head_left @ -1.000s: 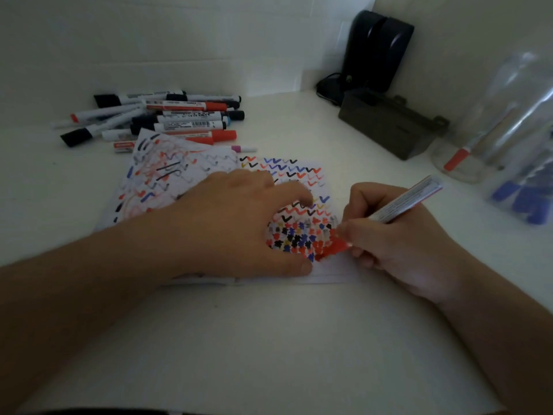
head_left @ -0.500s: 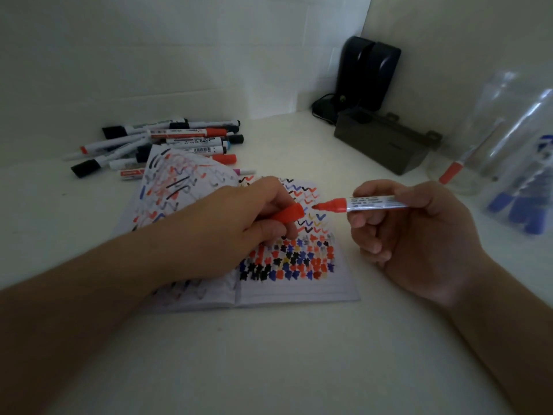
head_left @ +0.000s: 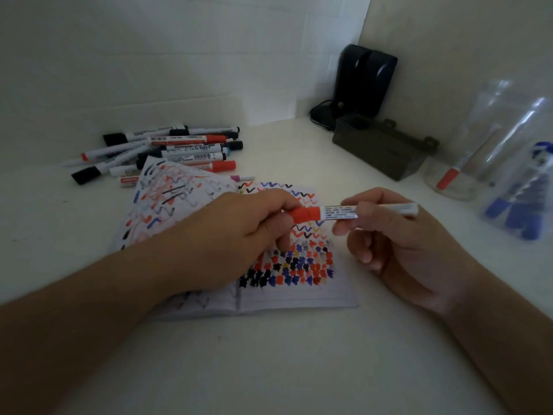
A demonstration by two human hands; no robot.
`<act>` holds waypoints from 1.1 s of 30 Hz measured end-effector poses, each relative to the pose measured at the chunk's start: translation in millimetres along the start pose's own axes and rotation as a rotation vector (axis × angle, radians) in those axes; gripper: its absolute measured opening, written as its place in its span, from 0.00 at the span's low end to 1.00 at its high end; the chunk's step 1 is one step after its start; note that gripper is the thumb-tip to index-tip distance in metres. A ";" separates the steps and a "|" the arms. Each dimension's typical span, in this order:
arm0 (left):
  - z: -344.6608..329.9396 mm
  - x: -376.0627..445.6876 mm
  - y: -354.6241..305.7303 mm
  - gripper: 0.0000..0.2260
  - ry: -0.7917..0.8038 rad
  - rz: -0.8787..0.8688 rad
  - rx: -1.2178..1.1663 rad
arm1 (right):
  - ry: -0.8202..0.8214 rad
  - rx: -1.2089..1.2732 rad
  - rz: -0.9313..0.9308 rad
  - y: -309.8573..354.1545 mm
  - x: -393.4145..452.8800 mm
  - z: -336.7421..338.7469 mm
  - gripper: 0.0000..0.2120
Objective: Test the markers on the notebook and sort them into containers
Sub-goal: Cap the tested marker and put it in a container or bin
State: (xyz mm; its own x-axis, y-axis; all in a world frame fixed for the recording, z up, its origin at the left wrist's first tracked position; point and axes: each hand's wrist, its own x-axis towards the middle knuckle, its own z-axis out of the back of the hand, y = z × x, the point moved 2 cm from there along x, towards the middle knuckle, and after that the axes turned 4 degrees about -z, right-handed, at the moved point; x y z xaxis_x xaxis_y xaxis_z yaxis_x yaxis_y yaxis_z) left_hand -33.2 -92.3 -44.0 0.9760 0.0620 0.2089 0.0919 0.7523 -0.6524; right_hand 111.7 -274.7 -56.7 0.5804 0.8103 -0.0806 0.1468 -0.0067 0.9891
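An open notebook [head_left: 299, 298] lies on the white table, its pages covered in red, blue and black marks. Above it my right hand [head_left: 401, 250] holds a white-barrelled red marker [head_left: 341, 211] level, pointing left. My left hand [head_left: 236, 238] pinches the marker's red cap [head_left: 303, 214], which sits on the marker's tip. A pile of several markers [head_left: 179, 148] lies behind the notebook at the left. At the right stand a clear jar [head_left: 466, 163] holding one red marker and a clear container [head_left: 520, 187] holding blue markers.
A dark box [head_left: 380, 151] sits near the back right, with a black device [head_left: 362, 82] and its cable in the corner behind it. White walls close off the back and the right. Bare white table stretches in front of the notebook.
My right hand lifted the red marker off the page and turned it level. My left hand left the notebook, brought the red cap up and pushed it onto the tip.
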 end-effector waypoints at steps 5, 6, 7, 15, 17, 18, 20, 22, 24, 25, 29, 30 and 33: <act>1.6 -0.9 0.2 0.13 -0.106 0.005 -0.038 | -0.032 0.008 0.015 1.0 -0.1 0.1 0.05; 1.0 -0.4 -1.0 0.13 -0.115 0.000 -0.026 | -0.033 0.013 0.013 1.1 0.1 0.3 0.06; 0.3 0.2 -2.0 0.14 -0.118 -0.001 -0.016 | -0.030 0.009 0.013 1.2 0.2 1.1 0.07; 4.8 2.5 1.8 0.17 -0.154 -0.029 0.133 | -0.069 0.003 0.006 0.8 0.1 -0.2 0.10; 3.4 2.8 0.6 0.18 -0.160 -0.029 0.181 | -0.067 0.013 -0.004 0.5 0.4 -0.1 0.09; 3.0 3.5 0.3 0.18 -0.167 -0.025 0.196 | -0.065 0.026 -0.009 0.5 0.2 0.2 0.10; 2.2 5.3 0.8 0.18 -0.182 -0.018 0.210 | -0.059 0.039 -0.006 0.3 0.1 1.3 0.10; 1.4 5.9 -0.6 0.18 -0.176 -0.009 0.208 | -0.046 -0.001 0.012 -0.3 0.0 0.4 0.09; 1.1 5.0 -2.0 0.16 -0.159 0.001 0.139 | -0.033 -0.049 0.047 -1.7 -0.9 -1.4 0.10; 1.2 4.1 -2.9 0.15 -0.149 0.009 0.067 | -0.031 -0.062 0.068 -2.7 -1.5 -1.7 0.11; -0.7 4.5 -7.2 0.14 -0.131 -0.011 -0.025 | -0.029 -0.048 0.134 -4.0 -3.9 -1.6 0.10; -2.9 6.4 -8.2 0.13 -0.127 -0.009 0.006 | -0.034 -0.038 0.145 -3.7 -4.2 -1.4 0.09; -9.2 11.8 -13.7 0.14 -0.149 0.004 0.090 | -0.042 -0.025 0.158 -3.5 -3.8 0.4 0.07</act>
State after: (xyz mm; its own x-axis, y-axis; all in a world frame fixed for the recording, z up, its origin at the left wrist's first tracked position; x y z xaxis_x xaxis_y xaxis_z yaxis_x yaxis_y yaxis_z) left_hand -21.0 -107.9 -39.3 0.9355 0.1568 0.3165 0.0631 0.8074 -0.5867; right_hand 109.2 -278.0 -60.0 0.6276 0.7753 0.0712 0.0317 -0.1168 0.9926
